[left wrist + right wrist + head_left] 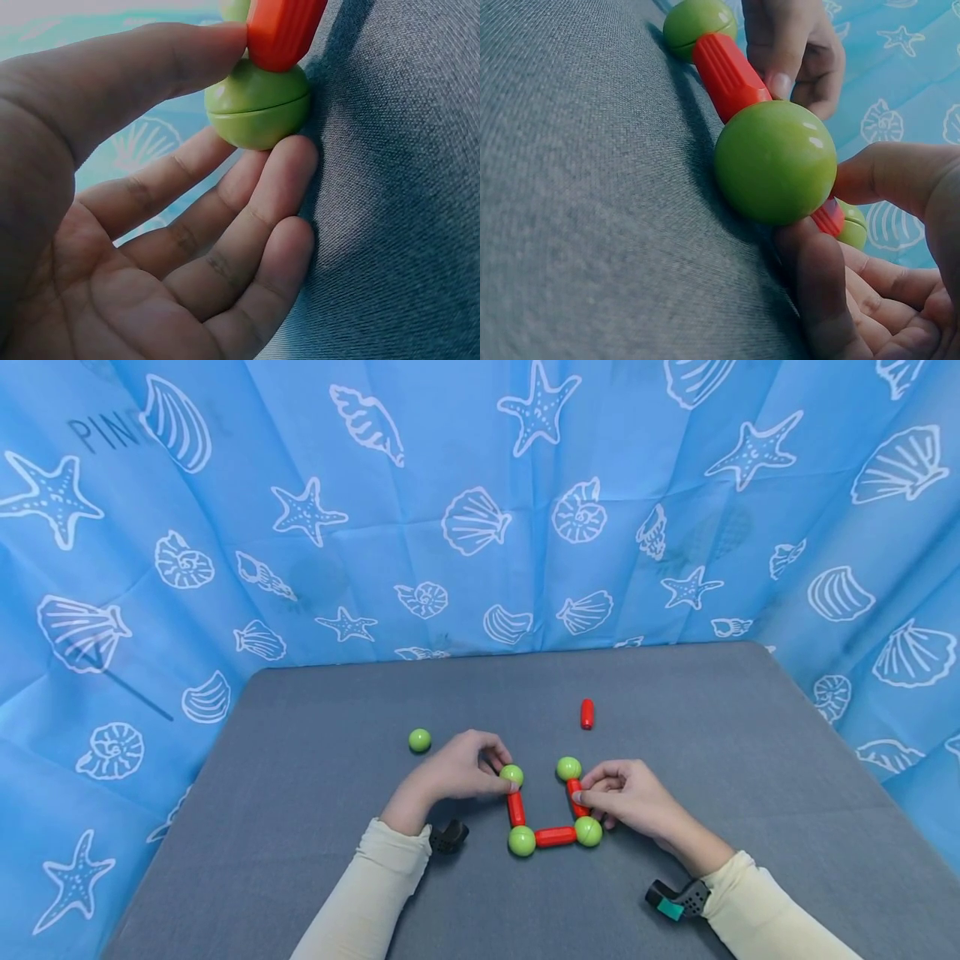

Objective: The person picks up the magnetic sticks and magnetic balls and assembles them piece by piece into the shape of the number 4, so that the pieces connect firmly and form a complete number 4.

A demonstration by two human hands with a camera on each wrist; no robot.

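On the grey table a U-shaped chain of green balls and red rods lies in front of me. My left hand [456, 770] pinches the green ball [512, 776] that tops the left side, above a red rod [516, 808]. In the left wrist view, thumb and fingers flank this ball [259, 112]. My right hand [632, 800] grips the right side's red rod [577, 797], between an upper green ball [568, 767] and a corner ball [588, 832]. Another red rod [555, 837] joins that corner to the left corner ball [522, 841].
One loose green ball [419, 740] sits beyond my left hand. A loose red rod [587, 714] lies farther back on the right. A blue curtain [465, 585] with white shells and starfish hangs behind the grey table [337, 710].
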